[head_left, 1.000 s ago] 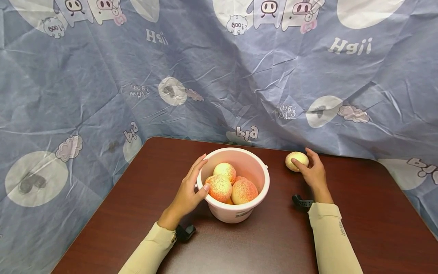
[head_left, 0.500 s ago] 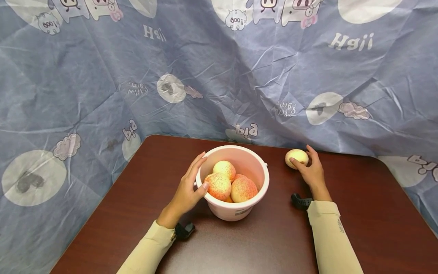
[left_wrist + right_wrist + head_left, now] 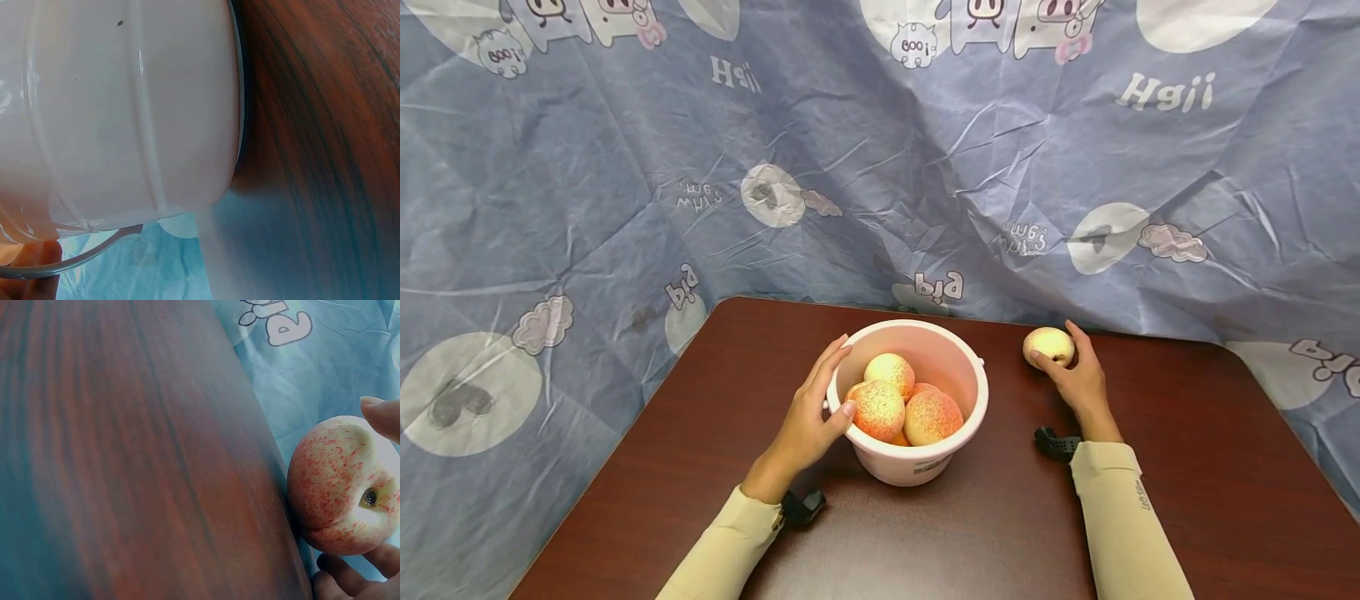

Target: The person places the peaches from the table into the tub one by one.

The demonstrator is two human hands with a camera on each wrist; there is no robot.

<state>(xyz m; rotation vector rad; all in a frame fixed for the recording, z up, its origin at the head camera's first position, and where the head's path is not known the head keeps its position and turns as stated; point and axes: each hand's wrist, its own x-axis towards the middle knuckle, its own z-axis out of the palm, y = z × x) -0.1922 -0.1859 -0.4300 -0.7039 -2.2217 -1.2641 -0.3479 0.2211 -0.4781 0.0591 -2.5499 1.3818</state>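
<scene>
A pale pink bucket point(image 3: 898, 467) stands on the table, holding several peaches point(image 3: 932, 417). My left hand point(image 3: 805, 421) grips its left side, the thumb over the rim and the fingers spread along the outer wall. In the left wrist view the ribbed bucket wall point(image 3: 181, 112) fills the upper left. At the table's far side, right of the bucket, my right hand point(image 3: 1081, 379) holds a single pale peach point(image 3: 1048, 345) between thumb and fingers. The right wrist view shows this peach's red-speckled skin and its stem hollow, with the thumb above and fingertips point(image 3: 331, 578) below.
The brown wooden table point(image 3: 985, 542) ends just behind the bucket and the single peach. A blue patterned cloth point(image 3: 865, 208) hangs behind and left of it. A grey handle point(image 3: 94, 253) curves beside the bucket. Black wrist cameras point(image 3: 1057, 444) sit inside both wrists.
The single peach has turned a little in my right hand, so its dark stem hollow now shows. My left hand keeps its hold on the bucket, and the head view has shifted slightly.
</scene>
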